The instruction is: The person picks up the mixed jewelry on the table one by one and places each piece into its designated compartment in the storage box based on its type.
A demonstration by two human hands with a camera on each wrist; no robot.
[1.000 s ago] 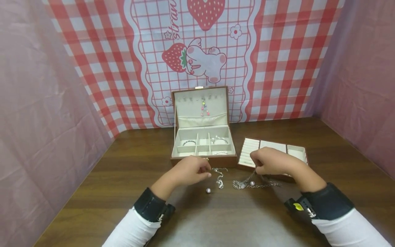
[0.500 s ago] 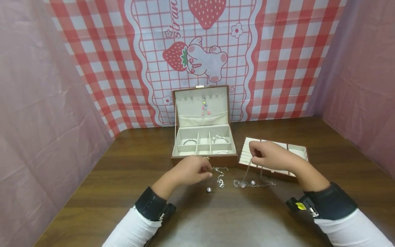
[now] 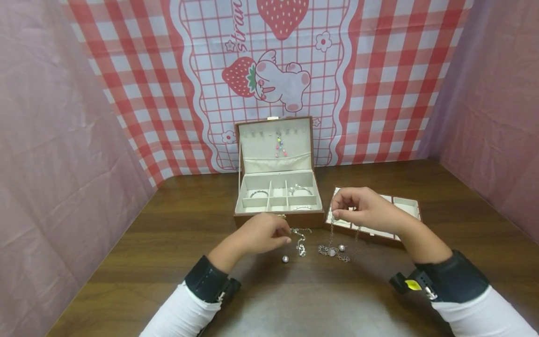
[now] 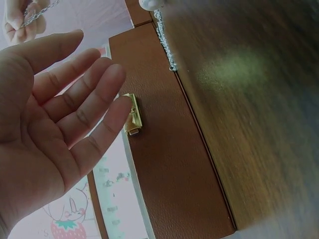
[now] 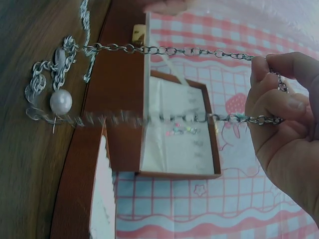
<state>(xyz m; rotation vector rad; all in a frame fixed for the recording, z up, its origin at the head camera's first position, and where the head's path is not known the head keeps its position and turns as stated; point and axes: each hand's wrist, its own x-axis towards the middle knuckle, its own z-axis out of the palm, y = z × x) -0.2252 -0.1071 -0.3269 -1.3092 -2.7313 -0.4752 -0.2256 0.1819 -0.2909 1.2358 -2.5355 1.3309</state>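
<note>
- Meanwhile, the right hand (image 3: 365,210) pinched a silver chain necklace (image 3: 334,243) between thumb and fingertips and had raised it over the last second: earlier most of the chain lay stretched out toward 3 o'clock on the wooden surface (image 3: 294,299), whereas now two strands hung from the fingers and only a small heap with a pearl bead (image 3: 342,247) stayed down.
- Seen from the right wrist, both strands (image 5: 164,51) ran taut from the pinch to that heap (image 5: 50,79), so the necklace was only partly off the surface, and I judged the lift as under way rather than finished.
- The left hand (image 3: 263,232) had hardly moved; its fingers were spread and relaxed, gripping nothing, close by the gold clasp (image 4: 132,115) on the front wall of the open jewelry box (image 3: 278,196).
- At 3 o'clock of the left hand lay a second silver chain (image 3: 300,238), and at 5 o'clock a loose pearl (image 3: 285,259), both untouched.
- The removable ring tray (image 3: 402,206) sat at 3 o'clock of the box, partly behind the right hand.
- Bracelets (image 3: 258,194) rested in the box's compartments.
</note>
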